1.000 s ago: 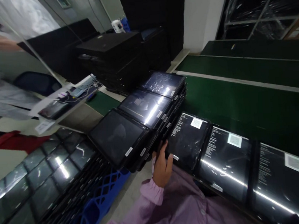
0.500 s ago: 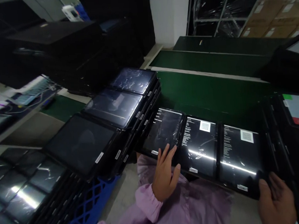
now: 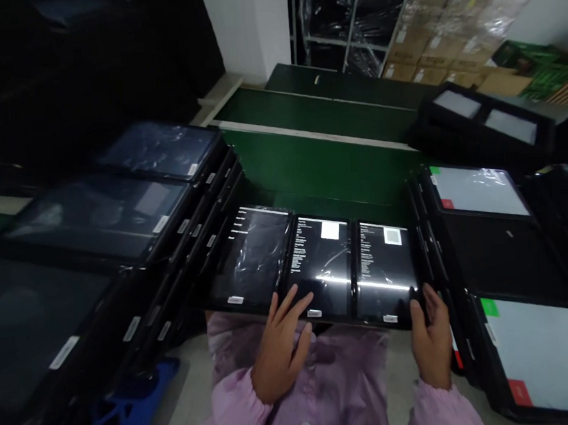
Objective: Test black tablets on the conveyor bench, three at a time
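Touching tablets (image 3: 322,268): QR codes, text unreadable.

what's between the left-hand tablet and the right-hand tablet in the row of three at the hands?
One more lit tablet, the middle tablet, edge to edge with the left tablet and right tablet. The left hand reaches its near edge. Head view.
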A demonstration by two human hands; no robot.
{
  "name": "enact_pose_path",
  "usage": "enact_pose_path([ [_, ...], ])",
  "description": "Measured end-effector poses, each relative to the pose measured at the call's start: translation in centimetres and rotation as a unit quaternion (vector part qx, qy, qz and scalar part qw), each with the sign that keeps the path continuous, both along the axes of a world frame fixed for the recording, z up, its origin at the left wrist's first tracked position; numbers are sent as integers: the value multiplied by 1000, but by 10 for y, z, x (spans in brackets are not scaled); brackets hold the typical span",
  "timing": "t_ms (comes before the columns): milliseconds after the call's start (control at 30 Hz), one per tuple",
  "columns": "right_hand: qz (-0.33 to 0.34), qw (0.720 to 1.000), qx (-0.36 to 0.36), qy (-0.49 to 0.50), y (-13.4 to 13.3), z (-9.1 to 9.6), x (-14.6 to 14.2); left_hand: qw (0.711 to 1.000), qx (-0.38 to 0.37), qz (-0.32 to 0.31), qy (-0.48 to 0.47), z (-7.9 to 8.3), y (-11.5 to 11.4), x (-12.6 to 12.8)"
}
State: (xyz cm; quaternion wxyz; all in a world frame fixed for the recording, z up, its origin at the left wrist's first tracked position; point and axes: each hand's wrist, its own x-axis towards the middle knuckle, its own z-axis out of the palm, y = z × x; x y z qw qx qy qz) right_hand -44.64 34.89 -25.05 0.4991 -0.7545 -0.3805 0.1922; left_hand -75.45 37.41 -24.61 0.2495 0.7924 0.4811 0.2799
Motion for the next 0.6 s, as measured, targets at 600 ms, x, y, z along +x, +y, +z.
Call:
enact_pose_path([
  [600, 83, 985, -54, -142, -6, 0, 1, 989, 58, 135, -34, 3, 47, -34],
])
